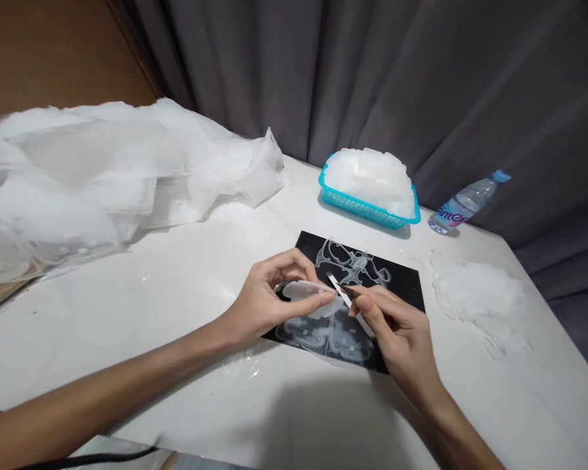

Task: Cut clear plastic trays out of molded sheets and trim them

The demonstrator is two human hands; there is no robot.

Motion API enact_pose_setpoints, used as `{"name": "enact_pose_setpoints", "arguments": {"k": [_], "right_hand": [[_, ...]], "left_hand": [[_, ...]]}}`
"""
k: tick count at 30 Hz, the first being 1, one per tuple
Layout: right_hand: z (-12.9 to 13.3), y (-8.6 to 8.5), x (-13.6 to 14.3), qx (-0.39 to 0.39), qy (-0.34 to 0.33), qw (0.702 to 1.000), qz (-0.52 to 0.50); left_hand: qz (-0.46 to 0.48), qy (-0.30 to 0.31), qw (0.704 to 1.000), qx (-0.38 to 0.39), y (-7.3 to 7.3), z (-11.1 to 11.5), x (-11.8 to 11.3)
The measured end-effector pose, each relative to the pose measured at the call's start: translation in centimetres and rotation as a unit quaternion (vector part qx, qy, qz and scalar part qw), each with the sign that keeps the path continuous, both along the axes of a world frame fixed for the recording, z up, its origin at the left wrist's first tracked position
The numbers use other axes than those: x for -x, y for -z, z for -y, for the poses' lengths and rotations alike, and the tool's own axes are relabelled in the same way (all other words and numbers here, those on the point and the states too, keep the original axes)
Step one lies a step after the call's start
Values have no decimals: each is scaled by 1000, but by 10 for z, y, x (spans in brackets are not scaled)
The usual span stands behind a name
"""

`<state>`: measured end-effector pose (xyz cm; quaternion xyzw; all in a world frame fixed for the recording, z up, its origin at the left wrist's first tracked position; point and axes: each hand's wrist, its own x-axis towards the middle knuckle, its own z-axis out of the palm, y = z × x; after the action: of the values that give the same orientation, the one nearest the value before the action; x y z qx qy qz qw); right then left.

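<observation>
Between the thumb and fingers of my left hand (287,287) is a thin, translucent white plastic piece (306,291) with a rounded edge. My right hand (392,320) is closed around a slim white-and-dark tool (340,284), whose exact kind I cannot make out. The tool's tip is close to the plastic piece's right edge; whether they touch is unclear. Both hands are above a black mat (402,281). On it lie a clear branching plastic frame (357,262) and, nearer me, a see-through sheet with rounded shapes (318,336), partly hidden by my hands.
A turquoise basket (362,210) heaped with white pieces stands at the back. Beside it a water bottle (463,203) is upright. Loose clear scraps (485,300) lie to the right, and large translucent bags (127,163) fill the left. A grey curtain (372,78) hangs behind.
</observation>
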<state>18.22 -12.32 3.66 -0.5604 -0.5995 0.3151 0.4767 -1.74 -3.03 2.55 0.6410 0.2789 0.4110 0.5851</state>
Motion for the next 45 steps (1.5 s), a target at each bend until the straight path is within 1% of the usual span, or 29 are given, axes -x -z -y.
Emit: {"name": "enact_pose_setpoints", "arguments": {"k": [6, 16, 24, 45], "right_hand": [[-3, 0, -9, 15, -29, 999, 6], [0, 0, -8, 24, -49, 998, 13], [-1, 1, -6, 22, -41, 999, 13], [1, 0, -7, 19, -43, 999, 16]], "left_hand": [[15, 10, 1000, 4, 1, 0, 1], [14, 12, 1000, -15, 0, 0, 1], [1, 7, 1000, -29, 1, 0, 2], [-2, 7, 999, -37, 0, -1, 0]]}}
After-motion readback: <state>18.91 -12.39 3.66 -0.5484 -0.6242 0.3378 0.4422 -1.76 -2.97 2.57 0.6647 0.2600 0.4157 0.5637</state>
